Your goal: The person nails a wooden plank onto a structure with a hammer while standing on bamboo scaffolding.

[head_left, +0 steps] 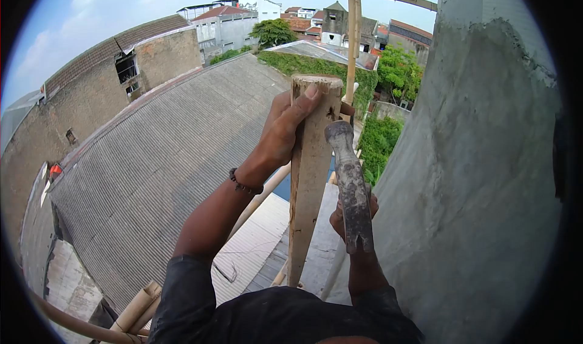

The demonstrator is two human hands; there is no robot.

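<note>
My left hand (284, 125) is closed around the upper end of a wooden plank (311, 162), its thumb lying across the front face near the top. The plank stands roughly upright before my chest and is rough, with small dark marks. A claw hammer (351, 183) is in my right hand (337, 220), just right of the plank. Its worn metal head points the striking face up toward the wood and the claw down toward me. The head covers much of my right fingers and the handle.
A rough grey cement wall (480, 180) rises close on my right. Bamboo poles (138, 307) cross at lower left, and a wooden post (352, 46) stands ahead. Far below lie a corrugated roof (176, 143) and a pale sheet roof (255, 235).
</note>
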